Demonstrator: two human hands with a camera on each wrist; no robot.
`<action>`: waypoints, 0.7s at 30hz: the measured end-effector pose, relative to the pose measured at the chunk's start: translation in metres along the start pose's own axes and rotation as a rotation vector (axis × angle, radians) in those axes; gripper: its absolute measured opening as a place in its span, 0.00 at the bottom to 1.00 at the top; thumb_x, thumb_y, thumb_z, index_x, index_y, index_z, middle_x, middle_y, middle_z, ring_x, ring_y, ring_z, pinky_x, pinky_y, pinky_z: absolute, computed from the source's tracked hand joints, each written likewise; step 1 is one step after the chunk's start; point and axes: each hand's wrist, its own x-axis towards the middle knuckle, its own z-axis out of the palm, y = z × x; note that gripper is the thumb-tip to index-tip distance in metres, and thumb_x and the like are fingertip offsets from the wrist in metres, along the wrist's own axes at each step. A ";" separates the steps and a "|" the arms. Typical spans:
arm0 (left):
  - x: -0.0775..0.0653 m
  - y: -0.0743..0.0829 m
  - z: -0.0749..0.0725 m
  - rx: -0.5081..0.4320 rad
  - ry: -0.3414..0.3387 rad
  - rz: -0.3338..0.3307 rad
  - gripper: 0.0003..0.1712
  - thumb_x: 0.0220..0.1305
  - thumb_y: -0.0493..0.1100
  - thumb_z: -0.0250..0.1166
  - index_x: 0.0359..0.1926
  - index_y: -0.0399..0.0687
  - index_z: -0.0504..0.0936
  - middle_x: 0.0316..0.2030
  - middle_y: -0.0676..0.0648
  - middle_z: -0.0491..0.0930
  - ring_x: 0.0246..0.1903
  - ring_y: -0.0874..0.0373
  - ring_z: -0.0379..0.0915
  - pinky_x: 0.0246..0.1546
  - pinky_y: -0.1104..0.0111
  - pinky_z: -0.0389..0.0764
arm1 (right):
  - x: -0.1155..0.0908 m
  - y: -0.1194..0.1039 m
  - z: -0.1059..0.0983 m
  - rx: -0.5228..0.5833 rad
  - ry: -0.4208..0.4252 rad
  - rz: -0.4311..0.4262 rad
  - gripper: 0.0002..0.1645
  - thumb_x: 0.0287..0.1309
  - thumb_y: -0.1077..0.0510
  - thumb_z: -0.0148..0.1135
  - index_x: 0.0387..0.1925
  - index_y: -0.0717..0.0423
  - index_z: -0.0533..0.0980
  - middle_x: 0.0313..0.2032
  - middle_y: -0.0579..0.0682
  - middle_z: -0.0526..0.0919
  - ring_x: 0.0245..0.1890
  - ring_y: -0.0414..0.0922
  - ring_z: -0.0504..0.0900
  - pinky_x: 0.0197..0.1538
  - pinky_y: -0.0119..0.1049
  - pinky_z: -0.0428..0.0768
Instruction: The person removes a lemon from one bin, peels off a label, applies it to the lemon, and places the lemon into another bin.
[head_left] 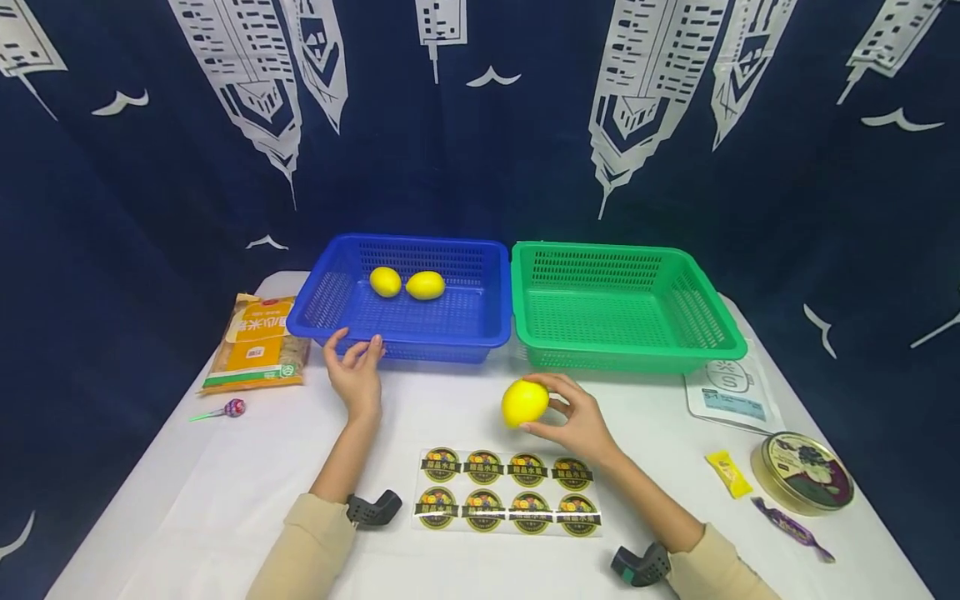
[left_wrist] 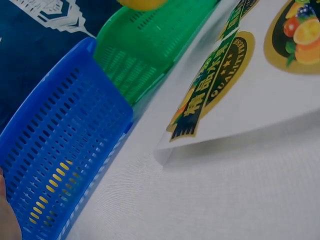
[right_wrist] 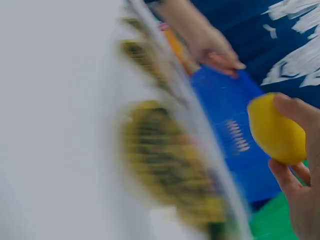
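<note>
My right hand (head_left: 573,417) holds a yellow lemon (head_left: 524,403) between thumb and fingers, above the white table in front of the baskets. The same lemon (right_wrist: 276,128) shows close up in the right wrist view. My left hand (head_left: 356,379) grips the front rim of the blue basket (head_left: 397,338), left of its middle. In the left wrist view only a bit of that hand (left_wrist: 7,220) shows against the basket's slotted wall. Two more lemons, one on the left (head_left: 386,282) and one on the right (head_left: 425,286), lie inside the blue basket.
A green basket (head_left: 630,357) stands right beside the blue one. A sheet of round fruit stickers (head_left: 507,492) lies between the forearms. On the left are an orange food packet (head_left: 255,346) and a lollipop (head_left: 234,407); on the right, a round tin (head_left: 802,472) and wrapped candies (head_left: 728,474).
</note>
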 end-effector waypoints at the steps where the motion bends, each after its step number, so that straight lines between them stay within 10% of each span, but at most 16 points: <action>1: 0.001 0.000 0.000 -0.001 0.000 0.003 0.32 0.51 0.34 0.69 0.55 0.41 0.64 0.27 0.44 0.74 0.32 0.44 0.79 0.39 0.64 0.82 | -0.003 0.005 0.004 0.001 0.013 0.030 0.36 0.36 0.70 0.74 0.52 0.66 0.72 0.52 0.59 0.73 0.52 0.49 0.72 0.53 0.41 0.76; 10: 0.001 0.000 -0.002 -0.004 0.011 0.008 0.32 0.50 0.35 0.70 0.55 0.42 0.65 0.26 0.45 0.75 0.29 0.50 0.80 0.39 0.64 0.82 | -0.013 0.063 0.017 -0.059 0.034 0.089 0.39 0.36 0.59 0.77 0.54 0.55 0.70 0.52 0.54 0.74 0.45 0.50 0.78 0.49 0.36 0.79; 21: 0.003 -0.001 -0.002 0.003 -0.018 -0.033 0.33 0.53 0.32 0.67 0.58 0.40 0.62 0.31 0.37 0.74 0.32 0.47 0.80 0.40 0.64 0.82 | -0.017 0.063 0.007 -0.316 -0.002 -0.010 0.38 0.37 0.49 0.76 0.52 0.53 0.71 0.47 0.49 0.80 0.38 0.42 0.81 0.44 0.34 0.81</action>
